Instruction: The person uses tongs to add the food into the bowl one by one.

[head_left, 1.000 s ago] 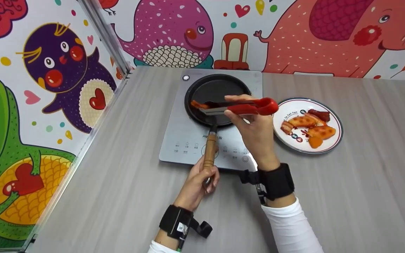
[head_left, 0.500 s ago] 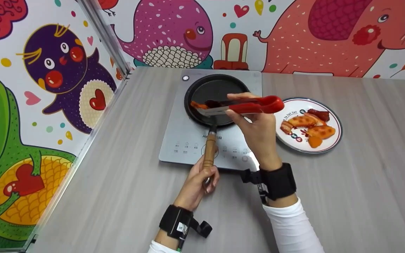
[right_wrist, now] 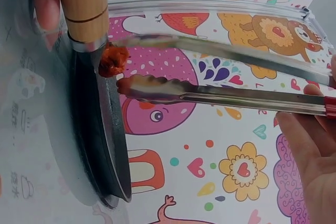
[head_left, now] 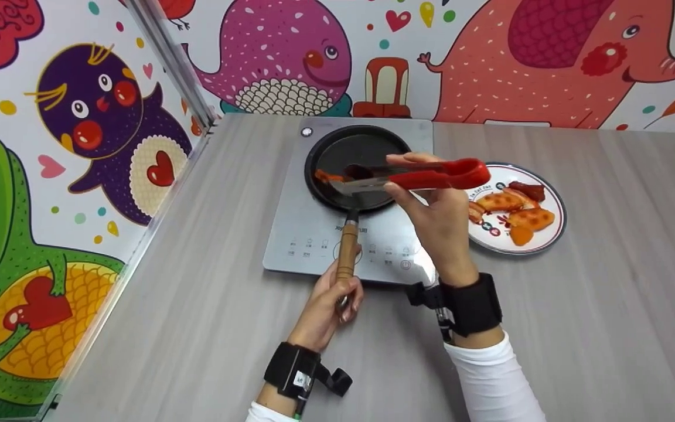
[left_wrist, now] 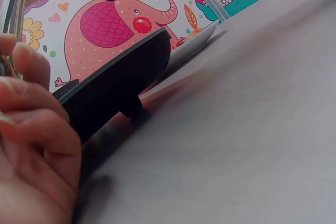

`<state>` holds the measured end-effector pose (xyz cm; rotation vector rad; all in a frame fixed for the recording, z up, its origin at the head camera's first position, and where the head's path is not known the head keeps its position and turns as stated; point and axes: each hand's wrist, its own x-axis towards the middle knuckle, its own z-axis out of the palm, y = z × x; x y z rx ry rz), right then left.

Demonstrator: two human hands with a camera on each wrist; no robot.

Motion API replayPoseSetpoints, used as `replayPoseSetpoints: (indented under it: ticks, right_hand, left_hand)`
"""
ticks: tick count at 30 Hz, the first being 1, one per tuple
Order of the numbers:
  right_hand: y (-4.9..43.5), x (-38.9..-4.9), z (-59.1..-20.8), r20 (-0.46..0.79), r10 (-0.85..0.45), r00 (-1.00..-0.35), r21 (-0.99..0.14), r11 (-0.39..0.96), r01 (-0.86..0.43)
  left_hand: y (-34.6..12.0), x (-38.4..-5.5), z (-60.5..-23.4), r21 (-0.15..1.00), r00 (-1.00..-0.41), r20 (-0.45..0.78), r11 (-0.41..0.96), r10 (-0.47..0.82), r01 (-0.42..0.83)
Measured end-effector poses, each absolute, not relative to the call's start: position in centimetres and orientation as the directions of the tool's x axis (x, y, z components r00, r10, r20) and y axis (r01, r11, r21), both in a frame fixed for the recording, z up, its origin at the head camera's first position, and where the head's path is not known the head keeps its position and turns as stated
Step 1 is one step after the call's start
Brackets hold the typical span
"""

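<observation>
My left hand point(head_left: 326, 305) grips the wooden handle point(head_left: 347, 252) of a black frying pan point(head_left: 361, 146), its fingers curled around the lower part. My right hand point(head_left: 440, 225) holds red-handled metal tongs point(head_left: 440, 176) between thumb and fingers, above the pan. At the pan's left side, a small orange-red piece of food point(head_left: 327, 176) is by the tong tips. In the right wrist view, the two tong arms stand apart, with the food piece point(right_wrist: 113, 60) at their tips. Whether the tongs pinch it, I cannot tell.
The pan is over a silver induction cooktop point(head_left: 290, 234) with touch controls. To the right, a white plate point(head_left: 557, 234) bears several browned food pieces point(head_left: 531, 218). Walls with cartoon animals point(head_left: 542, 70) bound the grey table point(head_left: 197, 264) at the back and left.
My right hand and the tongs have shifted a little to the right, over the plate's left edge in the head view. The left hand and the pan stay about where they were.
</observation>
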<state>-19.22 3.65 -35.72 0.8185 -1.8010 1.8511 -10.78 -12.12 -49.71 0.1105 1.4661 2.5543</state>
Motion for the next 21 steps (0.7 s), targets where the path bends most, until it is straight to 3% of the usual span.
replayPoseSetpoints:
  ticks: [12,21]
  right_hand:
    - [5.2,-18.2,-35.0,0.706,-0.074,-0.705,-0.708,-0.044,-0.705]
    - [7.1,-17.5,-34.5,0.687,-0.038,-0.725,-0.726,-0.005,-0.688]
  left_hand:
    - [-12.3,-10.8,-49.8,0.862,-0.978,-0.034,-0.489,0.208,-0.134]
    - [-12.3,-10.8,-49.8,0.862,-0.977,-0.035,-0.489,0.209,-0.136]
